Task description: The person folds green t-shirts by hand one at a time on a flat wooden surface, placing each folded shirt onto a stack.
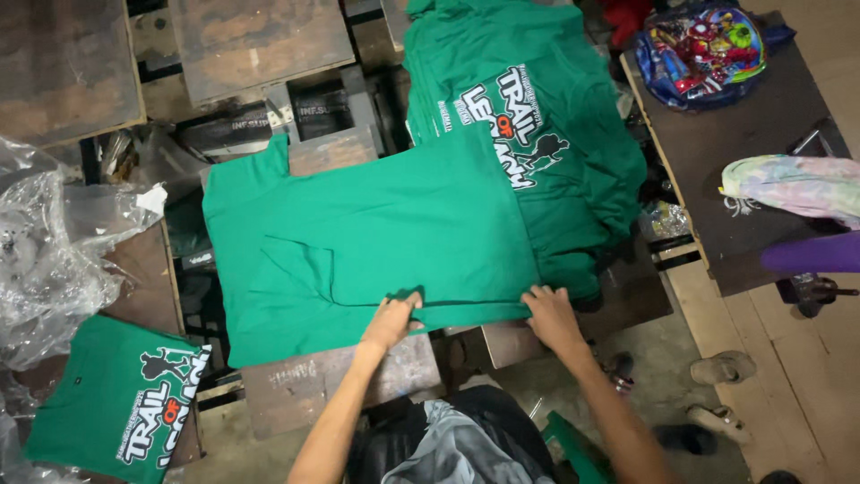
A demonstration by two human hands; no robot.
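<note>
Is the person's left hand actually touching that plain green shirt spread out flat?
Touching. The head view shows the left hand pinching the near edge of the plain green shirt, fingers curled over the fabric with no gap.
</note>
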